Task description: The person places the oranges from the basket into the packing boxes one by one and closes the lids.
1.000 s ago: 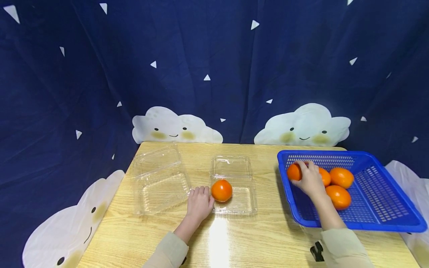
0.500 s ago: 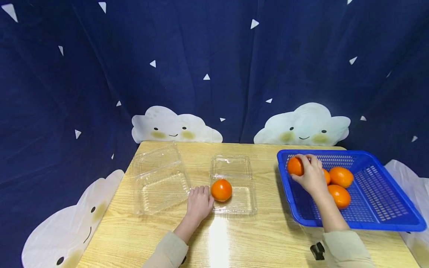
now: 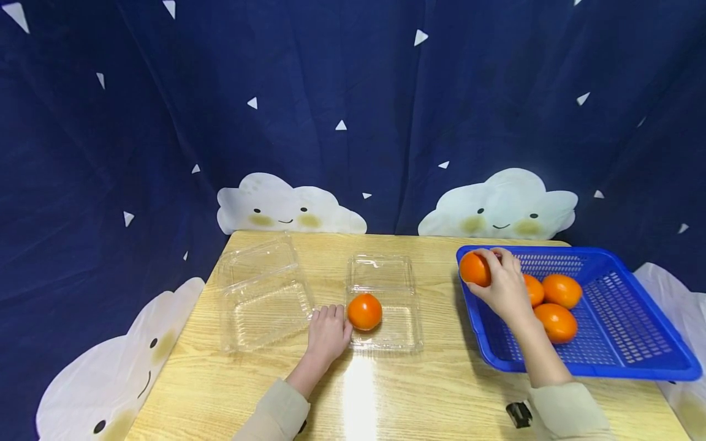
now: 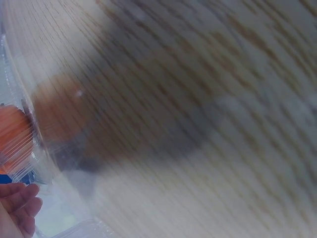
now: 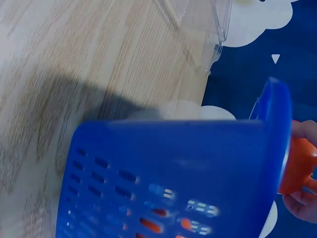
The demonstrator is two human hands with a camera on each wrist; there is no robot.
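Fingers of the right hand (image 3: 505, 290) gripped an orange fruit (image 3: 474, 269) at the basket (image 3: 623, 371); the left hand (image 3: 328, 334) lay loosely curled beside a container (image 3: 400, 320).

A broad strip of wooden table (image 3: 441, 318) lies open to my eye between the blue basket (image 3: 601, 371) on the right and the middle clear container (image 3: 398, 324). The basket's raised left wall separates that strip from the right hand (image 3: 507, 291), which grips an orange fruit (image 3: 474, 269) near the rim; three loose fruits (image 3: 556, 323) crowd its other side. The container's right half has room; a single fruit (image 3: 364, 312) blocks the left. The left hand (image 3: 328, 334) fills the gap beside the left container (image 3: 270, 312)
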